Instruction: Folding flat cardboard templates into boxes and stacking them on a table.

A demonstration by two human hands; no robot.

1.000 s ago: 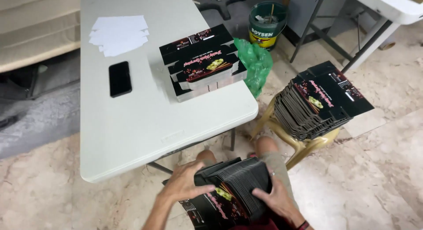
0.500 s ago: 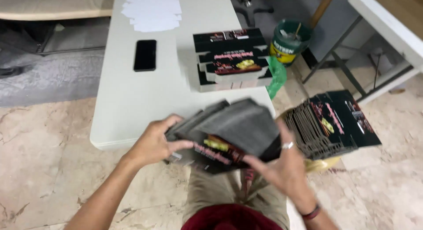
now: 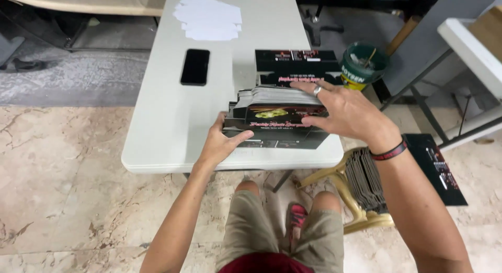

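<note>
A thick stack of flat black printed cartons [image 3: 277, 119] rests on the near edge of a white folding table [image 3: 167, 126]. My left hand [image 3: 222, 142] grips the stack's left end, thumb against its front face. My right hand [image 3: 345, 112], with a ring and a dark wristband, lies spread over the stack's top right. Just behind the stack sits a folded black carton box [image 3: 295, 64].
A black phone [image 3: 195, 66] and loose white sheets [image 3: 208, 17] lie farther back on the table. A green bucket [image 3: 362, 65] stands on the floor at right. Beside my knees a yellow stool [image 3: 355, 200] carries another pile of flat cartons [image 3: 366, 181].
The stack, held in the air over my lap before, now sits on the table edge. My right hand has shifted from under it to on top.
</note>
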